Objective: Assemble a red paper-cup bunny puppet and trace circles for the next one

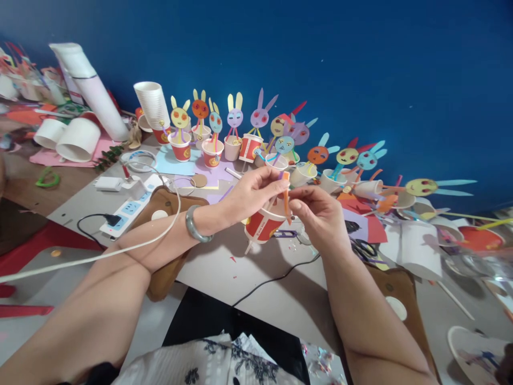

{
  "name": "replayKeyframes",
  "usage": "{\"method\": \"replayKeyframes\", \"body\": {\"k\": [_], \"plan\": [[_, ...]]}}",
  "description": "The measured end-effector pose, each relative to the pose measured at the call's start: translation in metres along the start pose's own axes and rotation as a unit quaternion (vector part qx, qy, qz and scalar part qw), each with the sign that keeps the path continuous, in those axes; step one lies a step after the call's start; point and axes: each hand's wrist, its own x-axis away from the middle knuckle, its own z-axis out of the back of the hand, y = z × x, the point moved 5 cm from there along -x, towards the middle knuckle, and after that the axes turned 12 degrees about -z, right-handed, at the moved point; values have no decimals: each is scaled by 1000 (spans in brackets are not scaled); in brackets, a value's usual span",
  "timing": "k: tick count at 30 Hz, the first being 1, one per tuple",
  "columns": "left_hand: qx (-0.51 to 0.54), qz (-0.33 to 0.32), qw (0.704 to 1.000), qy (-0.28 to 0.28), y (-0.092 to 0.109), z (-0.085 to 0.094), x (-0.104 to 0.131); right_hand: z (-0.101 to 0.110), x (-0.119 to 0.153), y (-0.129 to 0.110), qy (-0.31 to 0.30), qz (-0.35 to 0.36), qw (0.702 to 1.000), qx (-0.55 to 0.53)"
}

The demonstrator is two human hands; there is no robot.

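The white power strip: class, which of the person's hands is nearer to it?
Left. The left hand, pinching an orange strip, is to the right of the white power strip in the picture; the right hand is farther right, beyond the left one.

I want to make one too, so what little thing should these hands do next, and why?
Probably press the lower end of the orange strip against the red cup with the right hand. The left hand pinches its top, the right fingertips are beside its lower part, and that end hangs by the cup's rim. I can't tell whether it's attached already.
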Motion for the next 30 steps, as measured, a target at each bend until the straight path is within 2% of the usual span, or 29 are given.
{"method": "replayKeyframes", "body": {"k": [5,9,17,26,30], "plan": [[4,-4,1000,30,3,6,-4,-5,-3,10,-55,8,997,50],[-14,-7,1000,12,7,6,-5,-7,1,13,-50,2,997,63],[-51,-9,998,-43,6,2,-5,-10,6,3,-45,20,993,107],[-72,-43,994,72,9,20,-12,1,1,6,9,2,999,35],[-71,-48,993,78,9,21,-13,0,3,2,13,19,998,55]]}}
